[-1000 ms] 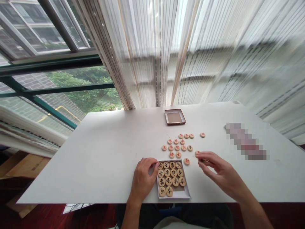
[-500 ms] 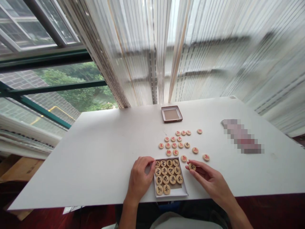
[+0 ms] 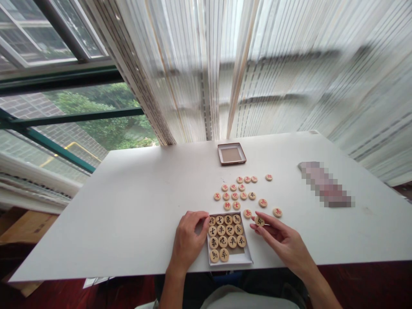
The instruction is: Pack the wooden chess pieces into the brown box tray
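Pinched between the thumb and fingers of my right hand (image 3: pixel 283 240) is a wooden Chinese chess piece (image 3: pixel 259 221) with a black character, held just right of the shallow box. My left hand (image 3: pixel 189 238) grips the box (image 3: pixel 249 256) at its upper left edge, thumb and index finger together there. Rows of black-lettered pieces (image 3: pixel 229 230) lie flat in the box, with bare bottom showing at its lower right. Beyond it, mostly red-lettered pieces (image 3: pixel 234 196) lie in loose rows on the table, and one red piece (image 3: pixel 247 213) is close to my right fingertips.
Toward the back of the white table (image 3: pixel 138 214) sits the box lid (image 3: pixel 232 155), open side up. A pixelated long object (image 3: pixel 326 184) lies at the right. One black-lettered piece (image 3: pixel 252 195) is among the red ones. Striped curtains (image 3: pixel 219 86) hang behind the table.
The piece in my right hand has lifted slightly and its face has turned a little. My left hand and the box stay in place; the view has shifted very slightly.
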The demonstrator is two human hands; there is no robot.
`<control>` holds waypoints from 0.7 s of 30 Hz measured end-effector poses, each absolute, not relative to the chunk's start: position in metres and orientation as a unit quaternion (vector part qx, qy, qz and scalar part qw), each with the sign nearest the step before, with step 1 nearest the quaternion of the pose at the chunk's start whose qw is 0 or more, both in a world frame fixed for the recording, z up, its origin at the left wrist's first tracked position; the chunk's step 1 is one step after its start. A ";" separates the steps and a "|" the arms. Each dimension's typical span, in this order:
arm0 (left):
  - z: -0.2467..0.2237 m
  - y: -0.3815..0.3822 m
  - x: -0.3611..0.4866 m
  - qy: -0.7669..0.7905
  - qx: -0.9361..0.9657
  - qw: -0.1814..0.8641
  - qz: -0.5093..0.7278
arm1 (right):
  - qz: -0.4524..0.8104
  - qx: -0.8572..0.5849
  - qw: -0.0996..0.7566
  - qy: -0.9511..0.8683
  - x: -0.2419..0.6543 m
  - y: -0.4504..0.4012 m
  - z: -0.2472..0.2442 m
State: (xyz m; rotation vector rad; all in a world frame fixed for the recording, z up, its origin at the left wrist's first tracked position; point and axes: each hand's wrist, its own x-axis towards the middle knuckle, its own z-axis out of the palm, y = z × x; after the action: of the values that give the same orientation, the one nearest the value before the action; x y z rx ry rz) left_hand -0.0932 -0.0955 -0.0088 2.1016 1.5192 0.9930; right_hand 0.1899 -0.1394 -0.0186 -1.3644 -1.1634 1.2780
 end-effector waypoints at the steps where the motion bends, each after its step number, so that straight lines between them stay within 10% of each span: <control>1: -0.009 -0.096 -0.093 0.538 0.744 0.180 0.352 | 0.516 -0.551 0.455 -0.473 0.190 -0.139 -0.018; 21: -0.009 -0.096 -0.093 0.539 0.742 0.184 0.355 | 0.511 -0.518 0.520 -0.448 0.189 -0.138 -0.019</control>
State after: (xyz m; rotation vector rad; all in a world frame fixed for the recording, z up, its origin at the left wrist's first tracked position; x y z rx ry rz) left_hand -0.0929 -0.0958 -0.0088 2.0911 1.5204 0.9999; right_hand 0.1892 -0.1383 -0.0188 -1.2433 -1.0740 1.2242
